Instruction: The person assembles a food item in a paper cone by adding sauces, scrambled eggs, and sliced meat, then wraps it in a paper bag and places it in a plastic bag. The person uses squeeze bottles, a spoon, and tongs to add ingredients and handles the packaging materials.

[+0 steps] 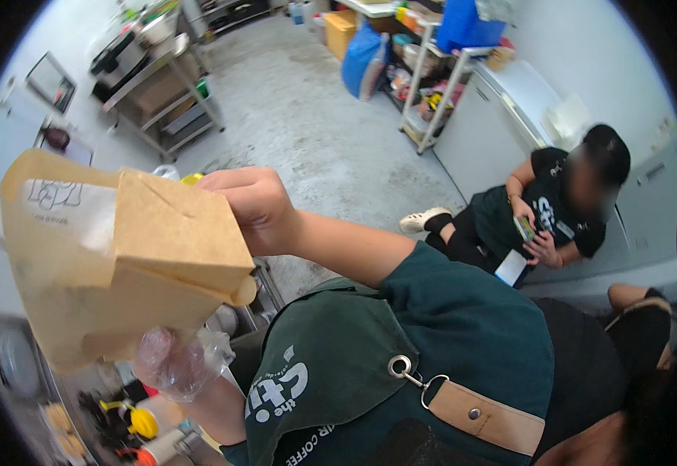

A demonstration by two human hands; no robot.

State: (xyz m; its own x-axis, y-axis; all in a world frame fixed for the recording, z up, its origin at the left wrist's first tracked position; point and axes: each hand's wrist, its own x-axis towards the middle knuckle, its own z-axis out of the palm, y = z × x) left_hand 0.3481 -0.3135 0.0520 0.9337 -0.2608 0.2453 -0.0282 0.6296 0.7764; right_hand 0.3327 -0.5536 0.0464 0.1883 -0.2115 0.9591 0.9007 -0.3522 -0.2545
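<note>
Bag (179,225): brown paper, raised and tilted to the left of the apron (346,326); square-edged face toward the right, pale panel (82,221) to the left. Opening not made out.
Right hand (254,202): bare, fingers curled in at the bag's upper right side; judged to be gripping it.
Left hand (167,363): in a clear glove (218,351), below the bag and partly behind it; whether it grips or only steadies, cannot tell.
Bag handling: judged a two-handed hold in mid-air, right side carrying.
Grip requirement: any further move calls for a firm right hold and light pressure from the glove; loose film could slip or catch on the paper.
Co-worker (494,221): seated low at right, well apart from the bag.
</note>
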